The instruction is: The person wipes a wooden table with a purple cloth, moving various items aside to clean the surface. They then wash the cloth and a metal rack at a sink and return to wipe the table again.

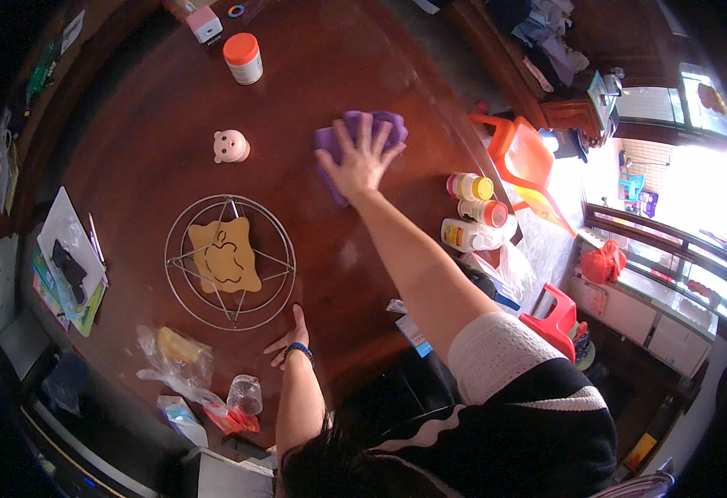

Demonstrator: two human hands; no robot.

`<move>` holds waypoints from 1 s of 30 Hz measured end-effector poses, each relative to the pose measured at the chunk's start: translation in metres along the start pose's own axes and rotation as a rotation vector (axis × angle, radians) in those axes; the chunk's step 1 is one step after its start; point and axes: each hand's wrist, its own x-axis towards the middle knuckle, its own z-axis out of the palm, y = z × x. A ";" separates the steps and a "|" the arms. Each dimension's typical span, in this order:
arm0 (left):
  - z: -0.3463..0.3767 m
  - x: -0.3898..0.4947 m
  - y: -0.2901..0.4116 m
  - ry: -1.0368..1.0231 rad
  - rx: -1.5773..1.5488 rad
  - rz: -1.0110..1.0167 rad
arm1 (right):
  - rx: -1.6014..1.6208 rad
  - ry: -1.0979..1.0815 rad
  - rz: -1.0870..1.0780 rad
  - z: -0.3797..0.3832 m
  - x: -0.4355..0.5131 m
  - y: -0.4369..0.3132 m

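My right hand (363, 159) lies spread flat on a purple cloth (354, 127), pressing it against the dark wooden table (314, 249). My left hand (294, 341) rests near the table's front side, fingers apart and holding nothing, with a dark beaded bracelet (300, 350) at the wrist. Close beyond it stands a round metal wire rack (293, 267) with a star-shaped frame. Within the rack's rings is a tan, wavy-edged mat (239, 274) with cut-out curved lines. Whether the mat lies under or on the wires is hard to tell.
A pink animal-face figure (231, 146) and a red-lidded jar (244, 59) stand farther back. Several bottles (463, 233) line the right edge beside an orange chair (522, 149). At left are papers (71, 249), a plastic bag (177, 358) and a clear cup (244, 393).
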 end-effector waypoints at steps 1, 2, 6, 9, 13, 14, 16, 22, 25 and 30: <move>0.002 0.004 -0.001 0.005 -0.002 0.003 | -0.037 0.093 0.073 -0.001 0.001 0.015; 0.006 0.009 -0.003 0.009 -0.003 0.005 | -0.020 0.109 0.181 -0.002 -0.004 0.029; 0.021 0.034 -0.008 0.005 -0.188 0.068 | -0.056 0.199 0.469 0.006 -0.048 0.044; 0.019 0.038 -0.006 -0.015 -0.219 0.097 | -0.061 0.221 0.573 0.013 -0.077 0.038; 0.004 0.013 -0.003 -0.038 0.019 0.016 | -0.134 0.288 0.577 0.024 -0.067 0.043; -0.001 0.005 -0.001 -0.037 0.026 0.016 | -0.079 0.322 0.587 0.027 -0.058 0.048; -0.007 -0.007 0.000 -0.020 -0.044 0.000 | -0.058 0.353 0.601 0.032 -0.032 0.061; -0.001 0.000 -0.001 -0.063 -0.073 -0.008 | 0.005 0.237 0.733 0.035 0.074 0.081; 0.004 0.008 -0.004 -0.029 -0.087 -0.003 | 0.046 0.271 0.602 0.040 0.116 0.063; 0.009 0.008 -0.010 0.004 -0.148 0.007 | 0.109 0.232 0.294 0.051 0.186 0.009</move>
